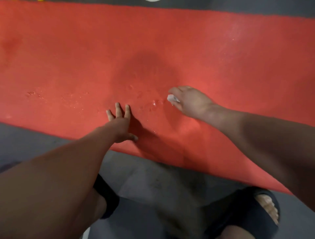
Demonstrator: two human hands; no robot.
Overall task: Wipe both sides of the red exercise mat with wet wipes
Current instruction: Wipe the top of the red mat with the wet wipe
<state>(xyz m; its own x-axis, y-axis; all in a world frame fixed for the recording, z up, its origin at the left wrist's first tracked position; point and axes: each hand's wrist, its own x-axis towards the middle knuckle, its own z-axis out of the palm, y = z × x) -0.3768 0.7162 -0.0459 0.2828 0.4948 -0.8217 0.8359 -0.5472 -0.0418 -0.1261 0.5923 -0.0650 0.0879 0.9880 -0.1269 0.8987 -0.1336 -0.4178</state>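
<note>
While the red exercise mat (170,51) lies flat on the grey floor (153,184), running across the view from nine o'clock to three o'clock, its upturned face shows glistening wet patches near the centre and out toward two o'clock. Just right of centre a crumpled white wet wipe (172,98) is pinched in the right hand (190,102), whose fingers curl round it and hold it down on the mat. At seven o'clock from the wipe, the left hand (120,124) rests on the mat with fingers straight and spread, holding nothing.

The step in hand looks like wiping the face that lies upward. The next move probably calls for a firm stroke over the duller stretch toward nine o'clock, with the flat hand pinning the mat so it does not creep on the floor.

Both ends of the mat run off the picture, and its underside is hidden, so I cannot tell whether this is the first face or the second. Most of the wipe is covered by the fingers. At twelve o'clock a white shape (153,0) is cut by the top edge. At five o'clock a foot in a black slide (247,204) is blurred.
</note>
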